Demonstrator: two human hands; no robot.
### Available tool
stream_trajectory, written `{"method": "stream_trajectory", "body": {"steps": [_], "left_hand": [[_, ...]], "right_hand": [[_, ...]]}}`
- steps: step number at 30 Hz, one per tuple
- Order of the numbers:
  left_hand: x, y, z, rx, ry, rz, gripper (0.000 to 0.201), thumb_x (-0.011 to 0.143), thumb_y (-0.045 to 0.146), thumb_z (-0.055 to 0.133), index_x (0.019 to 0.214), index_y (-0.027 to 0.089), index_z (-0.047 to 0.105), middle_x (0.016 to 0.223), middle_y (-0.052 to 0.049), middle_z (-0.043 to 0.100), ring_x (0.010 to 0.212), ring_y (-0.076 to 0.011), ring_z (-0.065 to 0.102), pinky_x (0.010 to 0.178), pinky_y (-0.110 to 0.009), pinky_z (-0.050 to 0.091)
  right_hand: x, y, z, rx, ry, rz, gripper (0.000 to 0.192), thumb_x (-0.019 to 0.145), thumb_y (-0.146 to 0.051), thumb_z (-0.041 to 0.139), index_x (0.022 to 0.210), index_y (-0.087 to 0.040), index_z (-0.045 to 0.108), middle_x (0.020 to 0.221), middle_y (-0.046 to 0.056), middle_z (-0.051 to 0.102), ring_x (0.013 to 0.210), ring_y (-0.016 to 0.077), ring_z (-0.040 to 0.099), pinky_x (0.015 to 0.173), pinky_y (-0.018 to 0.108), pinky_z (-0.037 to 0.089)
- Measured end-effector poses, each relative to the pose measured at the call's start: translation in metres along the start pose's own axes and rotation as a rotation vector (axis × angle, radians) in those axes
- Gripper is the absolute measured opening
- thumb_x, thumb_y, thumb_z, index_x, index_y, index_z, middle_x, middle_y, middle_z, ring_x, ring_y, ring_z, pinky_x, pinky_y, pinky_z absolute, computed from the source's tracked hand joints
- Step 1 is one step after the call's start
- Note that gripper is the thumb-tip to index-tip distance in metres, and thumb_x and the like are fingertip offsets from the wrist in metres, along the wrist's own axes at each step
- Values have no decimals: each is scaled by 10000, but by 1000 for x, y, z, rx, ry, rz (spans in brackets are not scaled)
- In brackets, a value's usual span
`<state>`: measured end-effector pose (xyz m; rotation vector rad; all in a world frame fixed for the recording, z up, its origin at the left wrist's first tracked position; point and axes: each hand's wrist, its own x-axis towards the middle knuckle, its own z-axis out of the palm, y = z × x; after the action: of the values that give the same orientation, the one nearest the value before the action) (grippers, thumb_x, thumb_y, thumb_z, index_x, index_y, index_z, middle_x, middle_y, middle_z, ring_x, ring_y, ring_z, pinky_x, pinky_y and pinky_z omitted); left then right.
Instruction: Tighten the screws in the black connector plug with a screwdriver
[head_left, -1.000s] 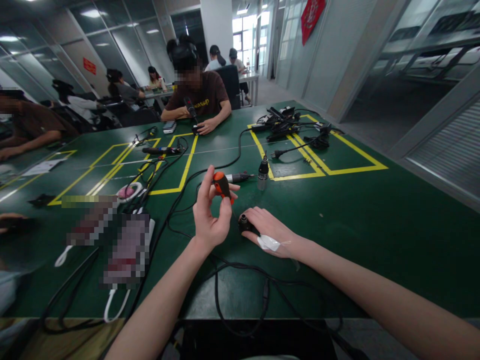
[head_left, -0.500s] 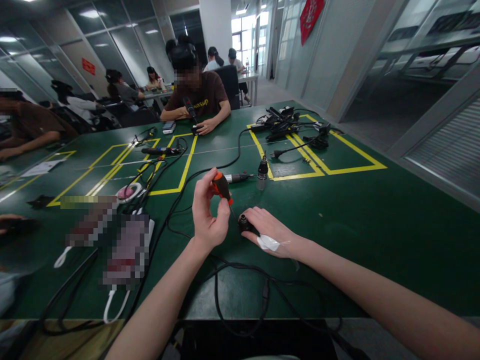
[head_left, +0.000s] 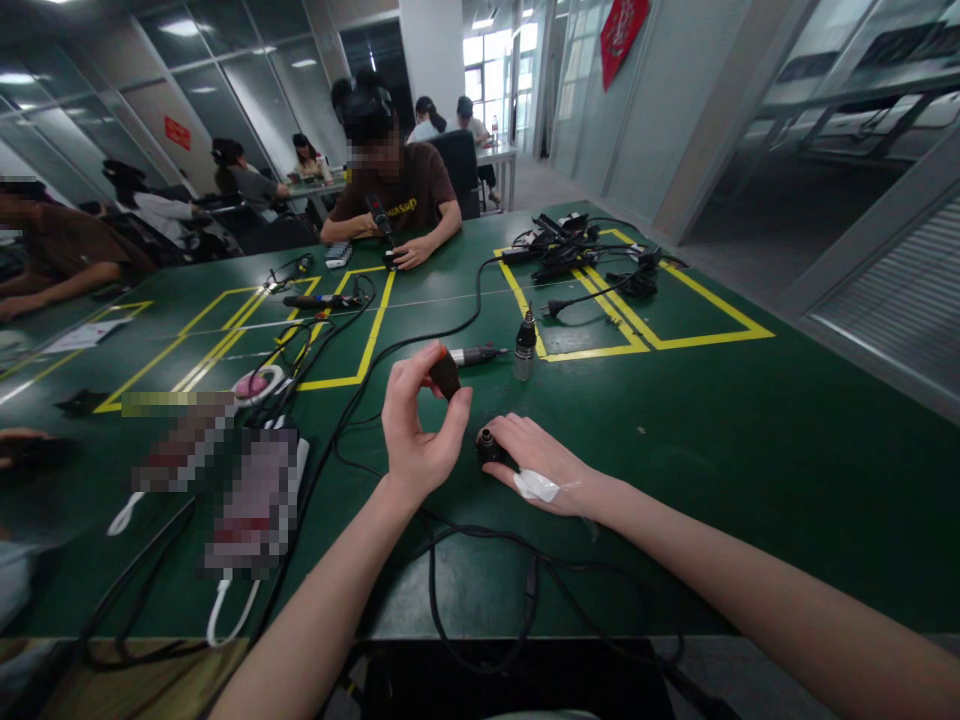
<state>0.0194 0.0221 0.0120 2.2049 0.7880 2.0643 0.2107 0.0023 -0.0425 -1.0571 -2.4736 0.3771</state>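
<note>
A green table (head_left: 750,470) fills most of the frame, marked with yellow tape rectangles (head_left: 645,345) toward the upper middle and strewn with black cables (head_left: 450,560) that loop across the lower centre. Other people sit at the upper left and upper centre; the one opposite wears a dark shirt (head_left: 412,195) with yellow lettering that is partly hidden, only something like "wasp" readable. A red hanging (head_left: 622,30) at the top of the frame carries marks too small to read.

In the centre, the left hand (head_left: 416,430) is raised off the table, thumb and fingers closed on the handle of a small screwdriver (head_left: 445,375). The handle looks dark with a hint of orange; its long axis tilts from upper left down to lower right, the thin shaft slanting down toward the small black connector (head_left: 489,447). Whether the tip touches it cannot be told.

The right hand (head_left: 536,460), just right of centre, lies flat and low on the table, fingers closed around that connector, pinning it with its round opening facing up. A white plaster (head_left: 537,486) sits on the back of this hand.

The connector lies below and just right of the left hand, so the tool's line runs down and rightward to it. A silver plug (head_left: 525,350) stands upright just above, beside a pen-like tool (head_left: 474,354) lying flat.
</note>
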Motion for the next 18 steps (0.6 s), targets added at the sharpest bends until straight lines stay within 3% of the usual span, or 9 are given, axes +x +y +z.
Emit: {"method": "stream_trajectory", "body": {"steps": [5, 11, 14, 18], "left_hand": [[1, 2, -2, 27, 14, -33, 540, 985, 233, 713, 1500, 324, 580, 1177, -60, 676, 861, -138, 595, 748, -268, 548], [-4, -1, -1, -36, -19, -48, 569, 1045, 261, 610, 1594, 329, 481, 1292, -89, 723, 959, -183, 691, 817, -315, 605], [-4, 1, -1, -102, -43, -53, 554, 1068, 234, 560, 1604, 335, 465, 1245, -71, 737, 939, -166, 727, 803, -289, 628], [-2, 1, -1, -27, -15, -22, 611, 999, 246, 694, 1576, 322, 507, 1249, -81, 707, 951, -164, 687, 797, -270, 605]], "right_hand": [[0, 0, -1, -3, 0, -2, 164, 1053, -309, 625, 1160, -186, 621, 1126, 140, 690, 1002, 302, 625, 873, 459, 513], [0, -1, -3, 19, 0, -4, 148, 1048, -302, 633, 1156, -201, 621, 1117, 126, 692, 989, 291, 629, 865, 446, 515], [0, -1, -3, 20, -1, -2, 146, 1047, -303, 634, 1152, -202, 620, 1131, 127, 693, 992, 289, 628, 865, 447, 514], [0, -1, -1, -3, -15, 14, 151, 1045, -306, 643, 1140, -192, 620, 1119, 129, 696, 992, 293, 629, 865, 452, 516]]}}
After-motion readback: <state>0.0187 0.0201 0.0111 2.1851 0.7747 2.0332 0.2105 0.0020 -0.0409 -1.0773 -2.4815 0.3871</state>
